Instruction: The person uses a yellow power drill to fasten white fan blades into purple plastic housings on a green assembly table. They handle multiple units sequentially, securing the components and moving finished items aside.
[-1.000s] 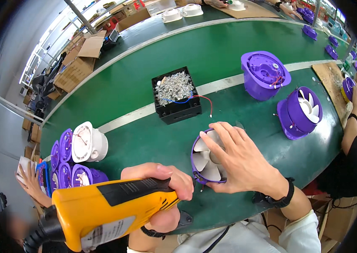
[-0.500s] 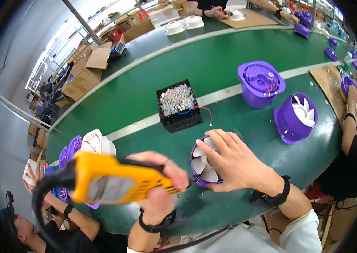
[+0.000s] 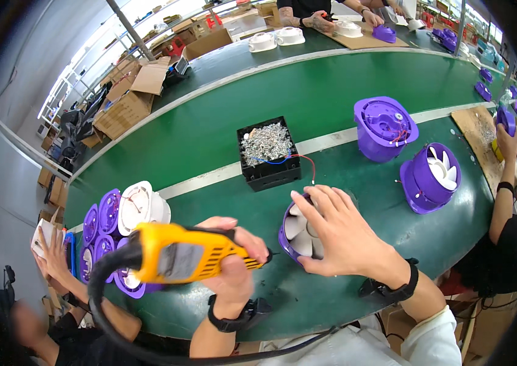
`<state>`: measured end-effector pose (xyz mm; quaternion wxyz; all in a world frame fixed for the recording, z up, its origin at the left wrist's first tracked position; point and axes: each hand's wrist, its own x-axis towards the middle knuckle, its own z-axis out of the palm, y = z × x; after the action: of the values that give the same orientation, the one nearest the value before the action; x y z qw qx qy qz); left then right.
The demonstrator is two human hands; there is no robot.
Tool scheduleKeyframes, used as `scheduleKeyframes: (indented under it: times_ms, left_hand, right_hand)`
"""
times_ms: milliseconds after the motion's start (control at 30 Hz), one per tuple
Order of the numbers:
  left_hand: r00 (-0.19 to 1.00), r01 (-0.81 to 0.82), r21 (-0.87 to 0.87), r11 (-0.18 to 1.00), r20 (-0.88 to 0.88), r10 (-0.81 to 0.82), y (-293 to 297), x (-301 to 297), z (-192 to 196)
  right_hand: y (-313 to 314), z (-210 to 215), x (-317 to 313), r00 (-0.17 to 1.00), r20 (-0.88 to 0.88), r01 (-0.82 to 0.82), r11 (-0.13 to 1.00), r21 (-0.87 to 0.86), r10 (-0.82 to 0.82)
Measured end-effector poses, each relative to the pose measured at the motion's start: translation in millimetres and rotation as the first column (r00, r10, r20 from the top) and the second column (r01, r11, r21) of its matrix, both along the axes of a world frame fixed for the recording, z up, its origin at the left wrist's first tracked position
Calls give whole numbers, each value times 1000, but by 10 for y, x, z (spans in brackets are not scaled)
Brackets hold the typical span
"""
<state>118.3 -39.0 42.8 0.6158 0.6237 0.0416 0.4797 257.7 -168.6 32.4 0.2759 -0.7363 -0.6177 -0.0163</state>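
My left hand [image 3: 232,276] is wrapped round a yellow corded power tool [image 3: 176,255], its thick black cord curving down to the left. The tool's dark tip points right, toward a round purple housing [image 3: 284,238] with a white fan [image 3: 300,244] inside, and stays a little apart from it. Spread over that housing, my right hand [image 3: 356,241] grips it with thumb and fingers on opposite sides. The hand hides much of the fan and rim. Just beyond stands a black box [image 3: 275,177] full of small metal pieces, probably screws, with a red and a blue wire at it.
Two purple housings [image 3: 385,131] stand on the right, one tilted with a white fan [image 3: 442,169]. On the left are several purple parts [image 3: 110,210] and a white one [image 3: 139,210]. Co-workers' hands [image 3: 54,259] are at the left edge, far side and right. Cardboard boxes [image 3: 127,113] lie behind.
The tool has drawn slightly away from the fan housing. The right hand keeps its hold. Across the table, a purple part now sits on the brown board. The whole view has shifted slightly.
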Motion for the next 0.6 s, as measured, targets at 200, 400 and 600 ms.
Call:
scheduleKeyframes:
  times_ms: [200, 400, 600]
  left_hand:
    - [992, 32, -89, 996, 125, -21, -55, 95, 164]
    - [997, 58, -107, 993, 61, -51, 59, 42, 202]
    - [991, 104, -155, 982, 97, -89, -68, 63, 128]
  right_hand:
    - [3, 5, 101, 996, 61, -69, 997, -21, 70]
    - [-89, 143, 245, 971, 187, -127, 982, -137, 151]
    - [-132, -66, 59, 995, -12, 98, 992, -73, -100]
